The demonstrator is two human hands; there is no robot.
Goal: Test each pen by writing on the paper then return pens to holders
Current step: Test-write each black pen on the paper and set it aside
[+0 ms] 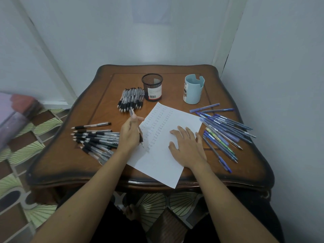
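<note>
Glossy brown wooden bench, scalloped rim. White paper sheet at centre, pressed by flat, spread right hand. Left hand gripping clear black-grip pen, tip at the sheet's left edge. Behind: round black mesh holder, pale blue notched cup holder.

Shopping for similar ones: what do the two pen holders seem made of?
Black holder: likely metal mesh, matte; light shows through its weave. Pale blue holder: smooth and opaque with a slight sheen, plastic or glazed ceramic; cannot tell which.
</note>
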